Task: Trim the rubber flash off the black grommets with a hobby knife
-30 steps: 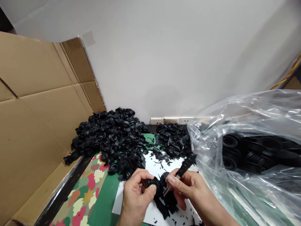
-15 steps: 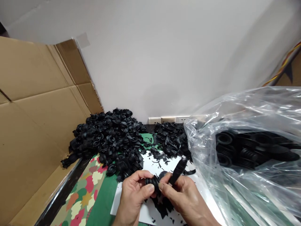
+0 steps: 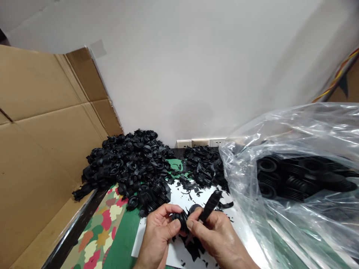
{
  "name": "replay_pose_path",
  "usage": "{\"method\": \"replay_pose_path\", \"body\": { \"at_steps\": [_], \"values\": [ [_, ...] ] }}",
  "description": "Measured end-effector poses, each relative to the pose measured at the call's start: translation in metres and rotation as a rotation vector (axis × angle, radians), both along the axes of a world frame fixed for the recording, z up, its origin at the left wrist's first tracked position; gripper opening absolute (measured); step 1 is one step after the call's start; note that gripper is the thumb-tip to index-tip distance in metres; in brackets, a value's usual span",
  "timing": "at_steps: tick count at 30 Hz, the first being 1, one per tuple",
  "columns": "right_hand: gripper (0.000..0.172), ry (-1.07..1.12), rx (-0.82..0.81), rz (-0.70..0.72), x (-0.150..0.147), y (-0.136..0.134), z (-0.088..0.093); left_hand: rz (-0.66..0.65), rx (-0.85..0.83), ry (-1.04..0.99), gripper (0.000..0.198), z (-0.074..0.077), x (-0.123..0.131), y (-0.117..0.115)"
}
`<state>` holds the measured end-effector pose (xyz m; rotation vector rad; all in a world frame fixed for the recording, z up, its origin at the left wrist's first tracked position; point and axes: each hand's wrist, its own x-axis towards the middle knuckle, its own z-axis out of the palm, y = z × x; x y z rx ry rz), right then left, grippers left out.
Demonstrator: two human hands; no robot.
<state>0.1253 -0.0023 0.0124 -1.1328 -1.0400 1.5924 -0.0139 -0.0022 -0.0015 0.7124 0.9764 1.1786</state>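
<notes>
Between the thumb and fingers of my left hand (image 3: pixel 161 233) is a small ribbed black rubber bellows (image 3: pixel 180 219). My right hand (image 3: pixel 215 233) is closed around a knife with a black wrapped handle (image 3: pixel 211 205), which slants up and to the right. Its blade is mostly hidden by the fingers. The right thumb and fingertips touch or nearly touch the right end of the bellows. A round black piece (image 3: pixel 195 207) shows just behind the right fingertips. Black rubber scraps (image 3: pixel 195 250) lie beneath both hands on a white sheet (image 3: pixel 151 237).
A large heap of ribbed black bellows (image 3: pixel 126 160) stands at the left, by a cardboard box (image 3: pixel 53 138). Black offcuts (image 3: pixel 206 164) are piled at the back near wall sockets (image 3: pixel 184 143). On the right, a clear plastic bag (image 3: pixel 241 179) holds more black bellows (image 3: pixel 297 183).
The knife handle and my right hand have shifted slightly left and down. My left hand keeps the bellows in nearly the same place, and the piles are unchanged.
</notes>
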Motion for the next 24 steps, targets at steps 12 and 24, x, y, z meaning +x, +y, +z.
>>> {"method": "replay_pose_path", "body": {
  "at_steps": [12, 24],
  "values": [
    [0.023, 0.050, -0.053, 0.018, -0.0024, 0.0008, 0.0023, 0.053, 0.072, 0.043, 0.022, -0.0034, -0.0010, -0.0007],
    [0.023, 0.026, -0.064, 0.017, -0.0028, 0.0008, 0.0002, 0.141, 0.286, 0.299, 0.013, -0.0039, -0.0028, -0.0003]
  ]
}}
